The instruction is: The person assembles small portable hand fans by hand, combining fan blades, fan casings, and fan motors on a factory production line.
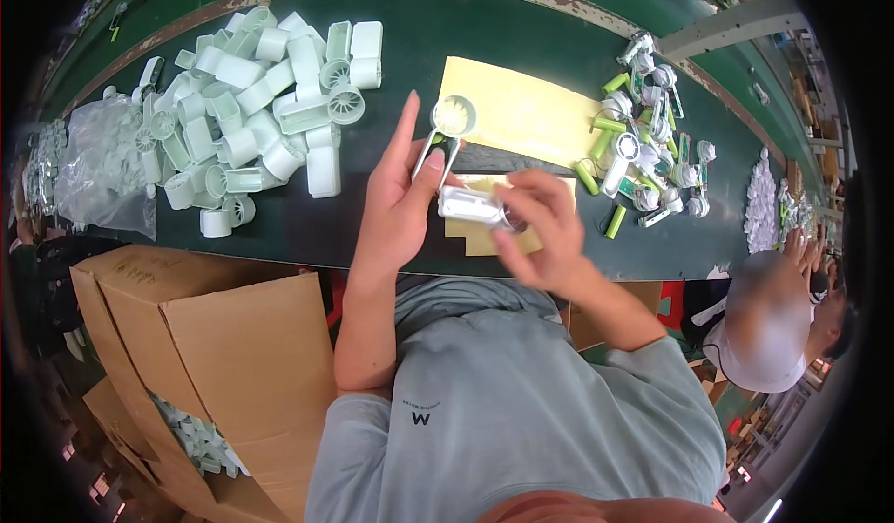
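My left hand [399, 208] is closed around a pale green fan housing [453, 113], its round grille end pointing away from me and the thumb pressed on its handle part. My right hand [551, 232] grips a white fan casing piece [471, 207] by its round end, with thumb and fingers bent about it. The white piece lies crosswise just below the green housing, close to my left thumb; I cannot tell whether the two touch. Beneath both hands are yellow paper sheets [521, 108] on the green table [400, 53].
A heap of pale green housings [242, 104] fills the table's left, beside a clear plastic bag [107, 164] of parts. To the right lie several white fan assemblies with green batteries [643, 141]. A cardboard box [247, 337] stands at my left; another person [759, 323] sits at right.
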The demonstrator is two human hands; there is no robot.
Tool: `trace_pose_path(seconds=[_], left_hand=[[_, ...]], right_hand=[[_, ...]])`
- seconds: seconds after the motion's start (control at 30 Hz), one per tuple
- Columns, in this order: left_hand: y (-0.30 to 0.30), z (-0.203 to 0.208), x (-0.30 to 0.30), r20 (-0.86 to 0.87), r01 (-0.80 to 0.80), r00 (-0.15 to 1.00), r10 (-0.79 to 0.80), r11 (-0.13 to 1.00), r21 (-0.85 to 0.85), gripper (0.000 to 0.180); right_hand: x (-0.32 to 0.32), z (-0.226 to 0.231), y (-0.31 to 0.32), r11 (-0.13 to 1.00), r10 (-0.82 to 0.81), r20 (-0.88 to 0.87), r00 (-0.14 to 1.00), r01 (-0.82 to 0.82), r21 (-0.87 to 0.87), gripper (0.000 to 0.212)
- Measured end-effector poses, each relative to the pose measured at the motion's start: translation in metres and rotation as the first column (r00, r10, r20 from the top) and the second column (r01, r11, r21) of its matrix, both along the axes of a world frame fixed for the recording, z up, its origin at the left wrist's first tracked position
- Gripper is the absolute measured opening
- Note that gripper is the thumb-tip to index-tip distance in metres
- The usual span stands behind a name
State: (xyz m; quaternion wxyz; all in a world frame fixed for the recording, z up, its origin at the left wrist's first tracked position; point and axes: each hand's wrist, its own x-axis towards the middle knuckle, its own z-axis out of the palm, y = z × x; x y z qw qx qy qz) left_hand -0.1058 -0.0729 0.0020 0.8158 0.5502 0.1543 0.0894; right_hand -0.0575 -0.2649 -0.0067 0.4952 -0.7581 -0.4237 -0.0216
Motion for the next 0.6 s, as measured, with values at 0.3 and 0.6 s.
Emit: trace_pose_path(seconds=[0.3, 0.6], left_hand=[[0.011, -0.022, -0.024, 0.258, 0.439, 0.898, -0.355, 0.705, -0.557, 0.045], [0.019, -0.027, -0.035, 0.25, 0.474, 0.88, -0.405, 0.709, -0.522, 0.041]], right_hand=[[0.069, 0.054, 0.014, 0.958, 0.273, 0.017, 0.962, -0.271, -0.09, 0.031], [0.066, 0.048, 0.015, 0.954, 0.287, -0.079, 0.955, -0.292, -0.064, 0.026]])
